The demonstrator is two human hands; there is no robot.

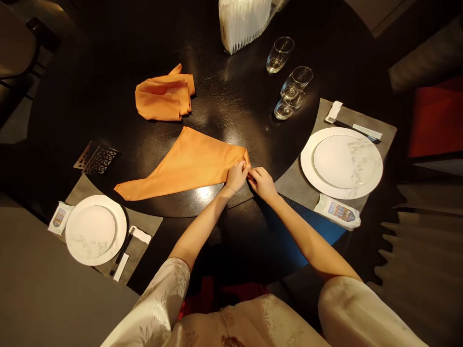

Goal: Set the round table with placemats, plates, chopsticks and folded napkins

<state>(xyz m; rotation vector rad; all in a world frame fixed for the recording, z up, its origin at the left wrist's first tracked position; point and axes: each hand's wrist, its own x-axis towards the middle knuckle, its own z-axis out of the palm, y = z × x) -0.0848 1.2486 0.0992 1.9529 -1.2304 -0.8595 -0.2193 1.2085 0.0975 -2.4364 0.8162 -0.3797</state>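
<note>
- Orange napkin (183, 166), folded into a triangle, lies flat on the dark round table (231, 96) at twelve o'clock from the person's seat; lying flat likely keeps its edges aligned.
- Left hand (237, 176) and right hand (262, 184), both nearly closed, pinch its two o'clock corner, seemingly to keep the layers together.
- Second orange napkin (164, 96) sits loosely bunched at eleven o'clock.
- Glasses (296, 82) stand at one o'clock, and a white plate (307, 164) rests on a grey placemat (383, 132) at two, well apart from the folding.
</note>
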